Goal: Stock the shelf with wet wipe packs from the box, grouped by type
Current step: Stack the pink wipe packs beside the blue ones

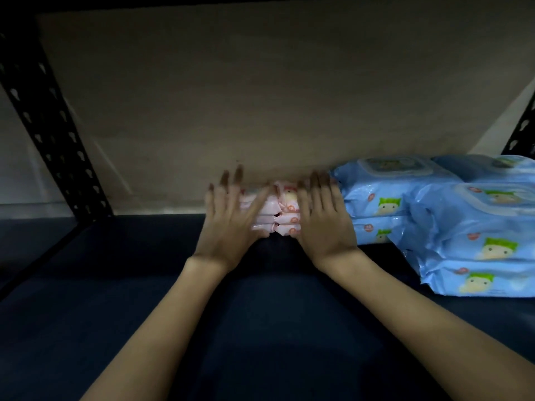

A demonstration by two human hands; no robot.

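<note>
Head view, surface: dark shelf under a tan board, black slotted post at left.
Pink packs: small stacks at the back, between both hands.
Left hand: flat, fingers straight, on the stacks' left side.
Right hand: flat, fingers straight, on their right side.
Blue packs: stacked just right of the right hand.

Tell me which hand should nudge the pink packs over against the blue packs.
Left hand: it lies flat on the pink packs' far side from the blue packs; the right hand sits between them.

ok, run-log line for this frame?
left hand open, right hand open | both flat against pink packs on shelf | blue packs stacked right
</note>
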